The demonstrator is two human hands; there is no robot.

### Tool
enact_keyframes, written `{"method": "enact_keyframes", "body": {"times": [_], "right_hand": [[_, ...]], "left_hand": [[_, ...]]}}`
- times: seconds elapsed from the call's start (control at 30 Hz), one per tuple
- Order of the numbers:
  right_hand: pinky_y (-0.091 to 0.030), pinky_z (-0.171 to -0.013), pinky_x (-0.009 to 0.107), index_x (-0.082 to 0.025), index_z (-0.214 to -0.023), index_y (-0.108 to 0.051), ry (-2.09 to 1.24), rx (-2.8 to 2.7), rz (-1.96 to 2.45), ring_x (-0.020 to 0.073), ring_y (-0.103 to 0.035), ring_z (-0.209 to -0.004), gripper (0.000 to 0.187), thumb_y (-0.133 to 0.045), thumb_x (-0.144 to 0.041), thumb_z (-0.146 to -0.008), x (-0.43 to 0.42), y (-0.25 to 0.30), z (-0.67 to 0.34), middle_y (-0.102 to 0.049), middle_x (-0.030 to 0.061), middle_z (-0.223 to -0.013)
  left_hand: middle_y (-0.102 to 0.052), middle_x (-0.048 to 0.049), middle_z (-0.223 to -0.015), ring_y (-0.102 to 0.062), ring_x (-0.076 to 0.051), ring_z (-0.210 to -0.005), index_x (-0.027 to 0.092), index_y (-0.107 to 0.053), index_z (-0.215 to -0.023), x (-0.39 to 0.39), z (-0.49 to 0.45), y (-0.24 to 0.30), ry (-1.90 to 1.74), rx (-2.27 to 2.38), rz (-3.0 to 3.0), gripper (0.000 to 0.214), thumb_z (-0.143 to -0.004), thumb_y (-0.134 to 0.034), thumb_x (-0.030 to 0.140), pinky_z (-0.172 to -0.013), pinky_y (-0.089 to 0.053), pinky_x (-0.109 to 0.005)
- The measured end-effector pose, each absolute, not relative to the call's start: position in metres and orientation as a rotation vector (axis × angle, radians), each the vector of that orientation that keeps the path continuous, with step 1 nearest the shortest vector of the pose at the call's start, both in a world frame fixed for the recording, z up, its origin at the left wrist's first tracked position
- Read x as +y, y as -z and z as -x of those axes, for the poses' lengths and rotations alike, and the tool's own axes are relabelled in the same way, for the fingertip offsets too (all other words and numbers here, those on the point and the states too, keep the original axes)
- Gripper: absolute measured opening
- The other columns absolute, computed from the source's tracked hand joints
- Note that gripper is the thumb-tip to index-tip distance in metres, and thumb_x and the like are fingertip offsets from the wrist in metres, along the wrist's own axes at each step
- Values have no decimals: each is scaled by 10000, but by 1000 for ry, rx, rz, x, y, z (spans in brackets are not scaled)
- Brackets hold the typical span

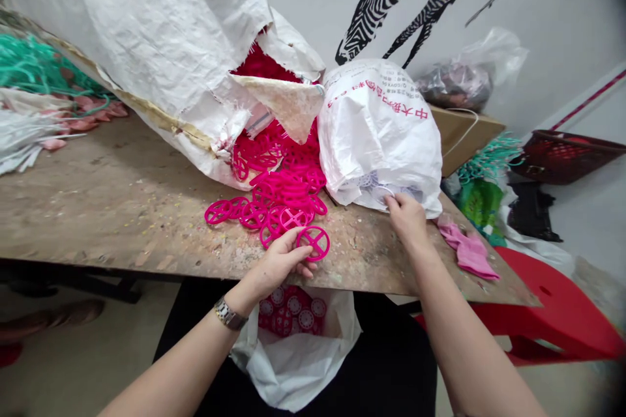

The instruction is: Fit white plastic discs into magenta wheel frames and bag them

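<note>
My left hand (288, 256), with a watch on its wrist, pinches a pink plastic ring with crossed spokes (319, 232) just above the table's front edge. Behind it, a heap of similar pink rings (288, 186) spills from a large torn white sack (161, 45). My right hand (407, 218) is at the mouth of a smaller white sack with red print (381, 137). Its thumb and fingers are closed on a pale white ring (383, 191), partly inside that sack. More pale lavender parts show in the sack's opening.
Below the table (161, 221), an open white bag (293, 365) in my lap holds pink parts with white centres. A pink glove-like cloth (469, 251) lies at right, near a red stool (552, 313). A cardboard box (464, 133) stands behind; green strands (39, 65) lie far left.
</note>
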State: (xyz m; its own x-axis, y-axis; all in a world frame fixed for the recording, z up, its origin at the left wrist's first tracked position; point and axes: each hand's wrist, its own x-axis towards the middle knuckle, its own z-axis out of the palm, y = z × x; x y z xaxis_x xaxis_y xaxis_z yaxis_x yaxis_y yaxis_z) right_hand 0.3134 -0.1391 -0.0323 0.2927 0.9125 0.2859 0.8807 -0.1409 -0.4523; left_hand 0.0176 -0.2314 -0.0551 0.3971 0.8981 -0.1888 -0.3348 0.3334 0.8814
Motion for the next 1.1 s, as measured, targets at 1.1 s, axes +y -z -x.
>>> {"method": "enact_keyframes", "body": {"times": [1.1], "right_hand": [[-475, -778, 275, -240, -971, -711, -917, -1431, 1301, 179, -643, -850, 156, -628, -354, -904, -294, 40, -190, -708, 1, -906]], "left_hand": [[-622, -18, -871, -603, -171, -850, 183, -606, -1017, -259, -17, 37, -837, 801, -1680, 230, -975, -495, 380, -739, -481, -278]]}}
